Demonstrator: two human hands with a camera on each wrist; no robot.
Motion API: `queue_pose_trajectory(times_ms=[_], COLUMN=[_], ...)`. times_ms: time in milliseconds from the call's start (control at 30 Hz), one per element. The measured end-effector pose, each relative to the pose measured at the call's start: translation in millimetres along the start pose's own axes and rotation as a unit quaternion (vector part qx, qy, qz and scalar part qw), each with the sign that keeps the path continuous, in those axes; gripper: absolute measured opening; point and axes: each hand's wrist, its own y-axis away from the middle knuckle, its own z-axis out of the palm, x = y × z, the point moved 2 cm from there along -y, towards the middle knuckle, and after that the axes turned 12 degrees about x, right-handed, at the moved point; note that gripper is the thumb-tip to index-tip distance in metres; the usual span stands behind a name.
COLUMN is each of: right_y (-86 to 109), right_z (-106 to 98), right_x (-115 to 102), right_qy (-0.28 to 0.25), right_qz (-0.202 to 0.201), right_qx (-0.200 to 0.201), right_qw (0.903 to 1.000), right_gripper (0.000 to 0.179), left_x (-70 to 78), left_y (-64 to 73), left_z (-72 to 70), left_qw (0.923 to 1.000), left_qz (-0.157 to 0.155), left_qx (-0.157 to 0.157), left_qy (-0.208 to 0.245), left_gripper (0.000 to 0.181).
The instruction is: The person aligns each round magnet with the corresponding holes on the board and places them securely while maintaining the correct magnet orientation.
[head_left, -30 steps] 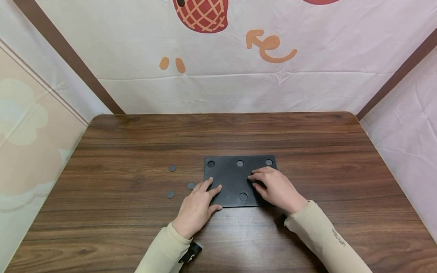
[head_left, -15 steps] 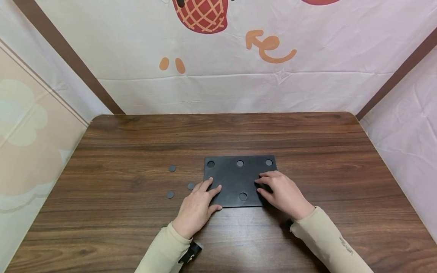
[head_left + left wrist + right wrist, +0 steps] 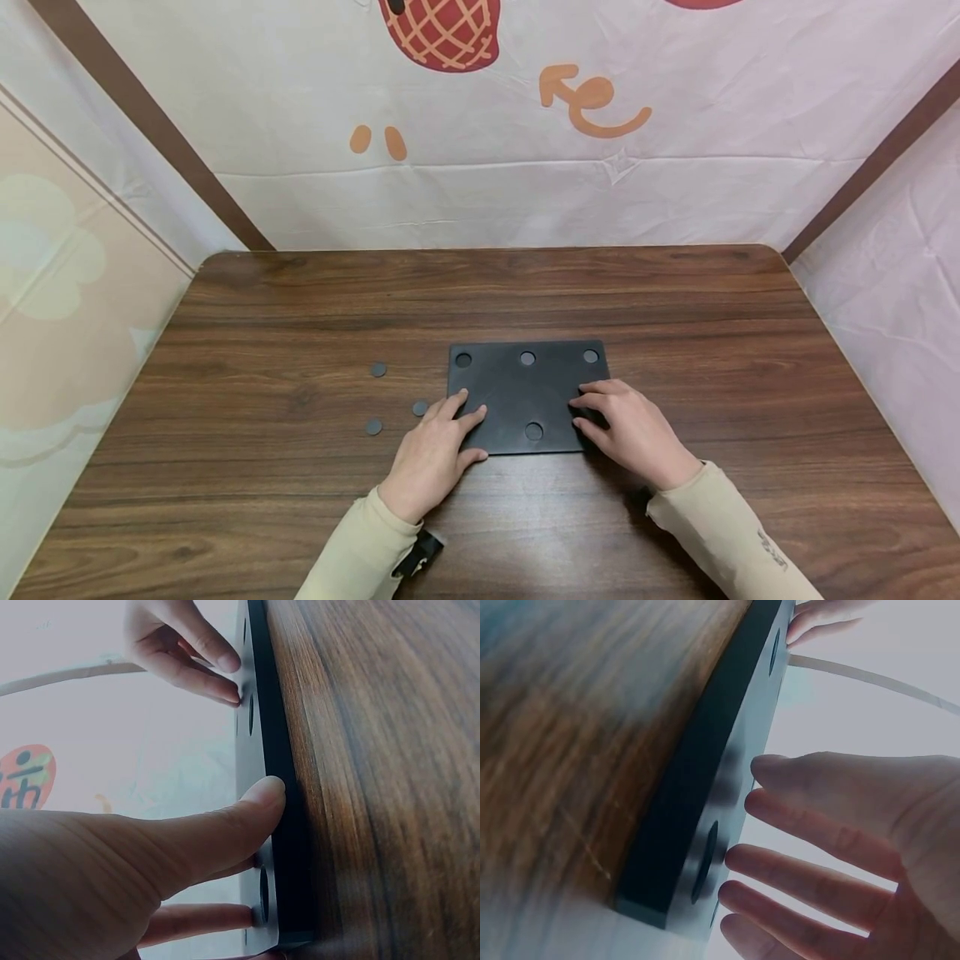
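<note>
A black rectangular board with round recesses lies flat on the table. My left hand rests on its near left corner, fingers spread over the top and the thumb against the near edge. Over the right part of the board is my right hand, fingers slightly bent with nothing visible between them. In the right wrist view its fingertips hover at the board's face beside a round recess. The far-left recess looks darker than the far-middle recess and the far-right recess.
Left of the board, three small grey discs lie on the wooden table: a far disc, a near disc and a disc close to my left fingers. A printed white curtain stands behind the table's back edge.
My right hand has shifted right and toward me across the board, uncovering the far-right recess fully. My left hand, the board and the loose discs have stayed in place.
</note>
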Motion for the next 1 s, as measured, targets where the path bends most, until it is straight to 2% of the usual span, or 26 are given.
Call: queue_pose_trajectory(times_ms=[400, 667, 1000], right_y=[5.4, 11.3, 18.0], right_z=[-4, -7, -10], right_x=[2, 3, 4], right_qy=[-0.002, -0.001, -0.007], right_qz=[0.006, 0.029, 0.053], right_qx=[0.007, -0.017, -0.027], right_qw=[1.0, 0.9994, 0.9982], right_gripper=[0.024, 0.029, 0.034], left_x=[-0.4, -0.2, -0.3], left_y=[-0.3, -0.3, 0.4], left_z=[0.0, 0.4, -0.2], left_qw=[1.0, 0.9999, 1.0], left_qz=[0.005, 0.008, -0.003], left_qx=[0.004, 0.008, -0.005], left_qy=[-0.005, -0.006, -0.001], left_gripper=[0.051, 0.051, 0.051])
